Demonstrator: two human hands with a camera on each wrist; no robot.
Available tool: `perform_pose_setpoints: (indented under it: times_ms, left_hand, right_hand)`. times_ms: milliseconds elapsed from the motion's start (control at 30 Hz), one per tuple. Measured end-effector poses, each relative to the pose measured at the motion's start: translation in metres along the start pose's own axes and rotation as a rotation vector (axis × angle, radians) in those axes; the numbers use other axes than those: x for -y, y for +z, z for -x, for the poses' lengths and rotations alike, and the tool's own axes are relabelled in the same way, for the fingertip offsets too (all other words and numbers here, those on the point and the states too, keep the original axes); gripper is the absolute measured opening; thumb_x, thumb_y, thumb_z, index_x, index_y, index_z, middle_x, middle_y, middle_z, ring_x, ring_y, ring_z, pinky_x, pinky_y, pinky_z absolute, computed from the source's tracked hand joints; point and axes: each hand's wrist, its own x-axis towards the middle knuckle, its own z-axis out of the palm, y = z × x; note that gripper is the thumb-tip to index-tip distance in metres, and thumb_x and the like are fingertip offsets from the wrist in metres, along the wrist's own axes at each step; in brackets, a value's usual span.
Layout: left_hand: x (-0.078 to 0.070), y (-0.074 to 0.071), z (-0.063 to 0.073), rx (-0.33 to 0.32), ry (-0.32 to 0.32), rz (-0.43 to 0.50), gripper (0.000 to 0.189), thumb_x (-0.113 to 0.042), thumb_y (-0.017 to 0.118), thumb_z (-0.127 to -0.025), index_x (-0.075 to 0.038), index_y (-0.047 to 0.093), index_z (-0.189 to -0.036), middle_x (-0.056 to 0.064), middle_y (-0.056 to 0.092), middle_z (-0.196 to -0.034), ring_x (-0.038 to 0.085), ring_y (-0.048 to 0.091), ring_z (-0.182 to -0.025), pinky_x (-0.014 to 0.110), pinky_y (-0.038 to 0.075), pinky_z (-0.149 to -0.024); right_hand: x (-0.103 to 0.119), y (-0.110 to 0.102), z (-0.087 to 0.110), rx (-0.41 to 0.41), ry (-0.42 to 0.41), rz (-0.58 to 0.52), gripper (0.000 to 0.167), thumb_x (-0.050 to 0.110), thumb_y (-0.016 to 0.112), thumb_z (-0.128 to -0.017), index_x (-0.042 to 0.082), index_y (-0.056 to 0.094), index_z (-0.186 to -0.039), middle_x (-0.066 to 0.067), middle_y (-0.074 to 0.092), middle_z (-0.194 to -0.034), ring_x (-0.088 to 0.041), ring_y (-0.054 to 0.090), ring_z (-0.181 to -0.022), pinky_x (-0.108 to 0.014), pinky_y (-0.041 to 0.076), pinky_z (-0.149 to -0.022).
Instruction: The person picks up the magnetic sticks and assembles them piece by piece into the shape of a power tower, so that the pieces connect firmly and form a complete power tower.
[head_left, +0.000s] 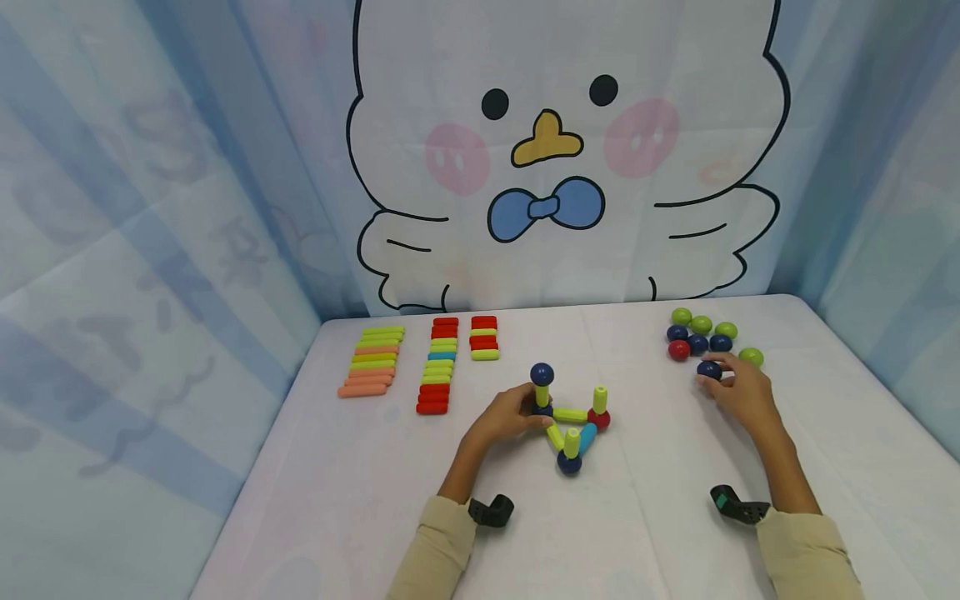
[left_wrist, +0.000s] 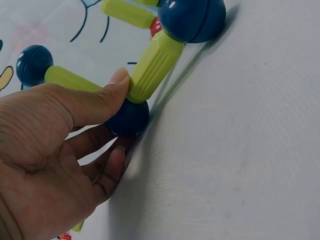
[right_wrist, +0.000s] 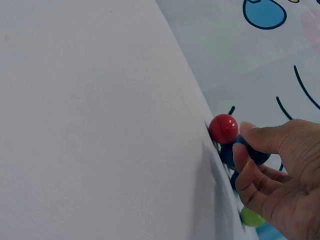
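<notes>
While the left hand (head_left: 510, 414) holds the frame (head_left: 571, 415) near the middle of the table (head_left: 300, 517), its thumb and curled fingers grip the blue corner ball (left_wrist: 129, 121) below the upright (head_left: 542, 397) that carries the top ball (head_left: 542, 374). The right hand (head_left: 744, 396) pinches a loose ball (head_left: 708, 370) between thumb and fingertips, next to the spare balls (head_left: 697, 344) at far right.

Handling: all parts appear to be light, stiff plastic, unlikely to break. Balls are smooth and may slip or roll; pinch each across its middle. Rods (left_wrist: 156, 65) have grooved sides, which should improve purchase. The frame would probably part first where rod meets ball; hold it by a low corner, not by an upright's tip.

Containers: none in view. The spare balls and spare rods (head_left: 377, 350) lie directly on the table.
</notes>
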Motion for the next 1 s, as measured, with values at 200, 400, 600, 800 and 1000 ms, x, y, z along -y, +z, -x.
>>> perform_pose_setpoints:
  times_ms: [200, 400, 600, 800, 1000]
  left_hand:
    - [0.0, -0.001, 0.0, -0.015, 0.003, -0.009, 0.048, -0.027, 0.075, -0.087, -0.01, 0.057, -0.128, 0.007, 0.067, -0.119, 0.018, 0.06, -0.108, 0.037, 0.048, -0.103]
    - [0.002, -0.002, 0.0, -0.027, 0.008, -0.008, 0.044, -0.027, 0.076, -0.086, -0.011, 0.06, -0.123, 0.005, 0.067, -0.114, 0.016, 0.059, -0.1, 0.034, 0.05, -0.098]
    - [0.002, -0.001, 0.0, -0.033, 0.01, 0.008, 0.039, -0.027, 0.077, -0.085, -0.011, 0.063, -0.117, 0.004, 0.067, -0.106, 0.015, 0.056, -0.092, 0.031, 0.05, -0.09]
    - [0.001, 0.0, 0.001, -0.021, 0.004, 0.013, 0.038, -0.028, 0.076, -0.085, -0.012, 0.063, -0.118, 0.004, 0.067, -0.107, 0.015, 0.056, -0.093, 0.031, 0.05, -0.091]
    - [0.002, 0.0, 0.0, -0.006, 0.006, 0.015, 0.039, -0.029, 0.076, -0.086, -0.012, 0.064, -0.119, 0.003, 0.068, -0.11, 0.014, 0.057, -0.094, 0.031, 0.05, -0.093]
  right_hand:
    - [0.025, -0.001, 0.004, 0.062, -0.097, -0.101, 0.054, 0.036, 0.062, -0.096, 0.001, 0.05, -0.135, -0.032, 0.055, -0.125, -0.034, 0.063, -0.091, -0.024, 0.056, -0.072]
    - [0.06, 0.007, 0.007, 0.16, -0.201, -0.238, 0.054, 0.037, 0.069, -0.091, 0.003, 0.054, -0.131, -0.019, 0.059, -0.123, -0.011, 0.057, -0.086, -0.013, 0.051, -0.071]
    - [0.09, 0.02, 0.011, 0.221, -0.379, -0.27, 0.042, 0.026, 0.07, -0.091, 0.006, 0.061, -0.127, -0.012, 0.066, -0.109, -0.013, 0.059, -0.077, -0.02, 0.051, -0.067]
    - [0.108, 0.031, 0.012, 0.251, -0.431, -0.263, 0.04, 0.026, 0.07, -0.091, 0.011, 0.062, -0.128, -0.009, 0.065, -0.103, -0.015, 0.056, -0.074, -0.023, 0.048, -0.06]
    - [0.11, 0.036, 0.012, 0.284, -0.432, -0.28, 0.04, 0.025, 0.07, -0.091, 0.013, 0.061, -0.128, -0.007, 0.065, -0.103, -0.016, 0.056, -0.075, -0.023, 0.048, -0.06]
